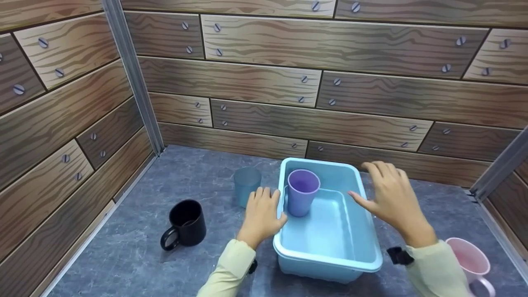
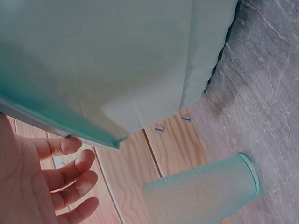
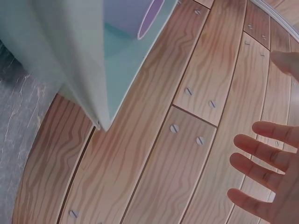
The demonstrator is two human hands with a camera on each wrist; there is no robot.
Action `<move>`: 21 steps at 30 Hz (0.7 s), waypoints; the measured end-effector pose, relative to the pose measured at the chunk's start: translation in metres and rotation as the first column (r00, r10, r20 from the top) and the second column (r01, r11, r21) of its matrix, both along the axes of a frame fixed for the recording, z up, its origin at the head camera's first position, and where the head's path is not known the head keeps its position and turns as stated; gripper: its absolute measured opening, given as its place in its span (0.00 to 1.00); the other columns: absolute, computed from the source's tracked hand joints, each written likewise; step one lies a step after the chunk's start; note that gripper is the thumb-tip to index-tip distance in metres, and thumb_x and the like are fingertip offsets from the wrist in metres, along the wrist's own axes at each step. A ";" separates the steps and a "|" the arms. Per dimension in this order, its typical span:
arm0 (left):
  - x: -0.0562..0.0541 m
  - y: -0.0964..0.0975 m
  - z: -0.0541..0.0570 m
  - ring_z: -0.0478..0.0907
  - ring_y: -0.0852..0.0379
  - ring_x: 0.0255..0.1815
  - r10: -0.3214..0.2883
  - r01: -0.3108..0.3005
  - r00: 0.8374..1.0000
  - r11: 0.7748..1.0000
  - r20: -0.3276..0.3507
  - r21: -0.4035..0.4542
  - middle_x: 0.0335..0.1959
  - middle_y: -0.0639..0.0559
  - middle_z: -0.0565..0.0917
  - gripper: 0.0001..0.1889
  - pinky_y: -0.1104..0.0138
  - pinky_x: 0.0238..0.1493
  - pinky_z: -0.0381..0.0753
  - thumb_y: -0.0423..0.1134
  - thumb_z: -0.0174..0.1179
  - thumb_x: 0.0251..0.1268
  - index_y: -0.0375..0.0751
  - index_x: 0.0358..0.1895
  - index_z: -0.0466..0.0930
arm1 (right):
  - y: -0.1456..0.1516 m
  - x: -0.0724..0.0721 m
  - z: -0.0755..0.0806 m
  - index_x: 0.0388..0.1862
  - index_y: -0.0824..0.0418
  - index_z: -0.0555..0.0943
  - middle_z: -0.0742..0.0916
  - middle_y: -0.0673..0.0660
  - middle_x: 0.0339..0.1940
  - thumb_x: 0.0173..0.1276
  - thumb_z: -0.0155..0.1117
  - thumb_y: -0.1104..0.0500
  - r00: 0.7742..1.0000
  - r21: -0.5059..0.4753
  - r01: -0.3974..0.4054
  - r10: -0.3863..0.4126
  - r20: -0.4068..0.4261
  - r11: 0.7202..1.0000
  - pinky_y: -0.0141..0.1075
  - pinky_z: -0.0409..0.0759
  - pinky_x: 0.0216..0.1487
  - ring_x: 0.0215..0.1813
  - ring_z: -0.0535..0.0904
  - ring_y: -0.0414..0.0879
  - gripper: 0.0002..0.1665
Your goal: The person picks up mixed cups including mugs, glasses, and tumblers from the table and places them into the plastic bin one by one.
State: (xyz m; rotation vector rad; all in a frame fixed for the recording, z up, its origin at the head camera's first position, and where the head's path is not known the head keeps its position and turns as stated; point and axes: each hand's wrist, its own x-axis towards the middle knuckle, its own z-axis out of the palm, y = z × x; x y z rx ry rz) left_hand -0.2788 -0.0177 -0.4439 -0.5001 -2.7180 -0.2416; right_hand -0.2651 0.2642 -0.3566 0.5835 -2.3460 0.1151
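Leftmost, a side wall printed with brown wooden planks and screw heads meets a grey metal post at the corner; a back wall in the same pattern runs off to the right. On the grey, marbled bench, a glossy black mug comes first, mouth up, its handle turned toward the near left. Farther right and farther back stands a translucent teal tumbler with a bumpy surface, near the left side of a light-blue, rectangular plastic tub.

Nearer the person, the left hand, in a cream sleeve, is at the tub's left rim; its grip is loose, the fingers gently bent and slightly apart, with hold of nothing. Whether a fingertip touches the rim is hard to tell. The tub sits on the bench between the two hands. Inside it, by the far part of its left side, a tapered purple cup stands mouth up.

Next, the right hand is raised by the tub's right rim; its grip is wide, thumb and fingers spread, nothing held. A black band shows at that wrist. Far right, a pale pink mug is partly hidden by the right sleeve.
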 end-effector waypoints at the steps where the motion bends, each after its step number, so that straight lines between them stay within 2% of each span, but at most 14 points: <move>1: 0.000 0.000 0.000 0.70 0.50 0.46 0.000 0.000 1.000 1.000 0.002 -0.001 0.44 0.47 0.76 0.22 0.59 0.47 0.69 0.54 0.54 0.57 0.45 0.50 0.71 | 0.002 0.003 -0.001 0.51 0.69 0.75 0.81 0.65 0.44 0.45 0.72 0.43 1.000 -0.012 0.001 -0.001 -0.004 1.000 0.56 0.72 0.45 0.47 0.76 0.60 0.40; 7: 0.001 0.000 0.000 0.70 0.50 0.46 0.001 -0.001 1.000 1.000 0.005 -0.012 0.45 0.46 0.76 0.22 0.58 0.47 0.69 0.54 0.54 0.57 0.45 0.50 0.71 | 0.014 0.019 -0.005 0.51 0.69 0.74 0.80 0.66 0.46 0.45 0.72 0.45 1.000 -0.090 0.011 -0.012 -0.017 0.996 0.57 0.70 0.48 0.49 0.75 0.60 0.39; 12: 0.001 0.000 -0.001 0.69 0.52 0.43 -0.011 0.011 1.000 1.000 -0.005 -0.006 0.41 0.48 0.76 0.20 0.60 0.44 0.68 0.53 0.55 0.57 0.45 0.47 0.71 | 0.024 0.031 -0.008 0.51 0.69 0.74 0.80 0.66 0.45 0.43 0.73 0.47 1.000 -0.151 0.011 -0.015 -0.027 0.988 0.57 0.68 0.48 0.49 0.74 0.61 0.39; 21: 0.000 0.000 -0.001 0.69 0.51 0.42 -0.012 0.011 1.000 1.000 -0.029 -0.007 0.40 0.47 0.75 0.19 0.60 0.44 0.68 0.53 0.56 0.57 0.45 0.46 0.71 | 0.046 0.044 -0.016 0.52 0.69 0.74 0.80 0.67 0.44 0.36 0.76 0.51 0.999 -0.248 0.031 -0.039 -0.030 0.968 0.57 0.66 0.45 0.48 0.73 0.63 0.43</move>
